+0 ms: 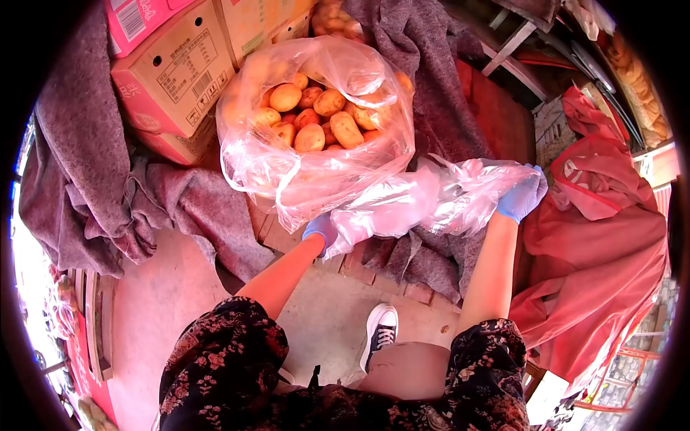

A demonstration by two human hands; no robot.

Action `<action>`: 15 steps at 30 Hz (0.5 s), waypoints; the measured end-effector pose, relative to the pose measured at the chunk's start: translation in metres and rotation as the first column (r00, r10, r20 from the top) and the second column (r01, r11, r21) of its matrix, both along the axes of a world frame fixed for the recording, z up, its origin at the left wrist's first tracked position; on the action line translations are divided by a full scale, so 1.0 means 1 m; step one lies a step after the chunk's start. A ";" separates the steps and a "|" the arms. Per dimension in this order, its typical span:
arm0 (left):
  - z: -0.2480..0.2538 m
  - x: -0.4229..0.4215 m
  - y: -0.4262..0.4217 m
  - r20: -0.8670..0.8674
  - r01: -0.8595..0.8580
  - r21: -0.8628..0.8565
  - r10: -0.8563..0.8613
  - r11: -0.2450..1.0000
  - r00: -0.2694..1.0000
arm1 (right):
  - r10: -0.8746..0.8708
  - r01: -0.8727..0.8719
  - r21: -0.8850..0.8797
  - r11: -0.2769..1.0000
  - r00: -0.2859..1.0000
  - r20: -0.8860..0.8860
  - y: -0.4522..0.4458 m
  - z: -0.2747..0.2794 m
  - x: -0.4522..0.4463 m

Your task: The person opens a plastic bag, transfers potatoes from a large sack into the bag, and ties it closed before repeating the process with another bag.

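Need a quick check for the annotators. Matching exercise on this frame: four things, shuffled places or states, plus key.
Things:
1. Potatoes
2. Crumpled clear plastic
3. Sneaker
4. Red cloth

Places or states:
A. Draped at the picture's right edge
B. Spans from the blue-gloved left hand to the right hand
C. Inside the open clear bag
D. Lower in the picture than both hands, dark with a white toe

Pairs: 1-C, 2-B, 3-D, 4-A
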State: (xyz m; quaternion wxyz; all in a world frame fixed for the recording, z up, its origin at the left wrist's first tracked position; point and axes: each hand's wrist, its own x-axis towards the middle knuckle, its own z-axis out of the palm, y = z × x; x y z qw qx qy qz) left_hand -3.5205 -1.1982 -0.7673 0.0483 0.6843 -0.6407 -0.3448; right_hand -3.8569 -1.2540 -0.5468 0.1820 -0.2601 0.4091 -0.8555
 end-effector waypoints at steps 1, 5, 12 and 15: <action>-0.003 0.004 -0.002 0.017 -0.039 0.106 0.038 0.994 0.999 | -0.028 0.028 0.029 0.999 1.000 0.007 0.004 0.005 -0.001; 0.040 0.003 -0.001 0.055 0.175 0.106 -0.181 0.979 0.982 | 0.290 -0.290 -0.007 0.957 0.957 0.021 0.008 0.006 -0.005; 0.093 0.003 0.002 -0.386 -0.005 0.034 0.018 0.999 0.922 | -0.038 0.506 -0.015 0.862 0.036 -0.999 0.030 -0.005 0.065; 0.114 0.003 0.005 -0.518 0.112 0.178 -0.004 0.978 0.855 | 0.077 -0.119 0.076 0.990 -0.001 -0.997 0.048 -0.004 0.098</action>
